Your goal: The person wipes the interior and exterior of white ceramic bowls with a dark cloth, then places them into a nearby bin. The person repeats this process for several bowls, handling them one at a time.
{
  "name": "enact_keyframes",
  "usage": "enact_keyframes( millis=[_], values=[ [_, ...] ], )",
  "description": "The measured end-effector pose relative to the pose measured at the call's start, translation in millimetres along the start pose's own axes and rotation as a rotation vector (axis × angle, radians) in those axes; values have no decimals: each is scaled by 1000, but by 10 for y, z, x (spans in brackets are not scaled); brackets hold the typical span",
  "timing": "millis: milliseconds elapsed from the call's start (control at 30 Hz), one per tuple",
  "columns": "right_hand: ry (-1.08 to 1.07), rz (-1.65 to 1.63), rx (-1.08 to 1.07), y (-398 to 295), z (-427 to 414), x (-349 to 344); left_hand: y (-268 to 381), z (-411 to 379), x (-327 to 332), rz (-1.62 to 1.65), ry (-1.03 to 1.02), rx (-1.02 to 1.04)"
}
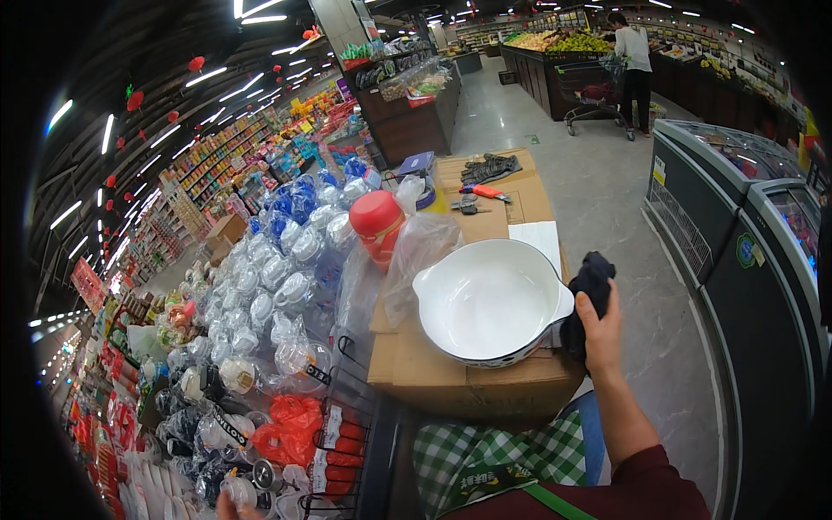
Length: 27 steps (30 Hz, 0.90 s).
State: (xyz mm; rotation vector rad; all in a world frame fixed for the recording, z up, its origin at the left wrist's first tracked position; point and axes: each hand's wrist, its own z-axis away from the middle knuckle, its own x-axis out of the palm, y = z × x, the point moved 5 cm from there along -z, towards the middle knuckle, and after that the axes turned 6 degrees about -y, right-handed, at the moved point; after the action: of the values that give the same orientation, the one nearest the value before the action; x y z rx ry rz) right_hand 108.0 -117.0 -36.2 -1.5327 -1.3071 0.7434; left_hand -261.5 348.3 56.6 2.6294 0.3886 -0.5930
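A white enamel pot with side handles (492, 300) stands on a flattened cardboard box (455, 387). My right hand (599, 328) grips a dark cloth (587, 286) beside the pot's right handle; whether the cloth touches the handle is unclear. At the bottom left, my left hand (235, 508) is only partly in view, its fingers by a plastic-wrapped clear item (239, 489) among the stacked goods. A red-lidded bottle (377, 224) and a clear plastic bag (426, 250) are left of the pot. Behind it lie keys (468, 205), a red-handled utility knife (484, 191) and dark gloves (491, 168).
Plastic-wrapped cups and bottles (260, 286) fill a wire-edged display (338, 416) on the left. Chest freezers (747, 279) line the right side. A person (632, 62) stands with a shopping cart (595, 94) near the fruit stand (552, 65).
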Motion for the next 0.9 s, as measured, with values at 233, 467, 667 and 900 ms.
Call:
enact_keyframes(
  millis=[233,467,667,900],
  values=[
    [-253,-33,47,87,-87,391,1429,217,1955,1096,-607,-343],
    [-344,-100,245,388,-282,43,2120,615,3445,1316,-990,-427],
    [-640,-269,375,493,-548,202,2186,492,3314,1408,-1098,-351],
    [-727,-214,581,395,-751,268,1576,-266,1669,846,-870,354]
  ],
)
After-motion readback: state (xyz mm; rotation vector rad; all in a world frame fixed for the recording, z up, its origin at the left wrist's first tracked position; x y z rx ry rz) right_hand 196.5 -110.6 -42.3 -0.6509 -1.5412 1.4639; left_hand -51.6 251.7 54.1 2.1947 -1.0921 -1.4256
